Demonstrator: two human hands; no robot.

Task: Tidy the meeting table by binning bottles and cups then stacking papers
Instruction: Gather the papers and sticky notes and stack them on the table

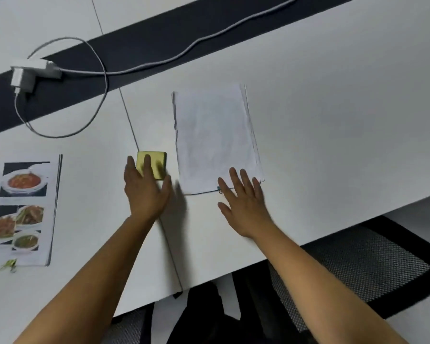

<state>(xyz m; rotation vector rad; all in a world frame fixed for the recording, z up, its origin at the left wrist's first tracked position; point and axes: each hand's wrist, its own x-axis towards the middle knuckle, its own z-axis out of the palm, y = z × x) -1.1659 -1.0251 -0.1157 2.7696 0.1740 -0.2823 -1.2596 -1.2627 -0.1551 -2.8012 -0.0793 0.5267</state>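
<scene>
A stack of white papers (215, 137) lies face down in the middle of the white table (333, 120), its edges slightly uneven. My right hand (243, 202) is flat and spread, fingertips resting on the stack's near edge. A yellow sticky-note pad (157, 162) sits just left of the stack. My left hand (145, 192) reaches over it with fingers spread, fingertips lying on the pad. A printed sheet with food photos (23, 209) lies at the far left of the table. No bottles or cups are in view.
A white charger and plug (32, 73) with a looping white cable (104, 78) lie at the back left, across a dark strip (159, 36) in the table. A black mesh chair (358, 264) stands below the table's near edge.
</scene>
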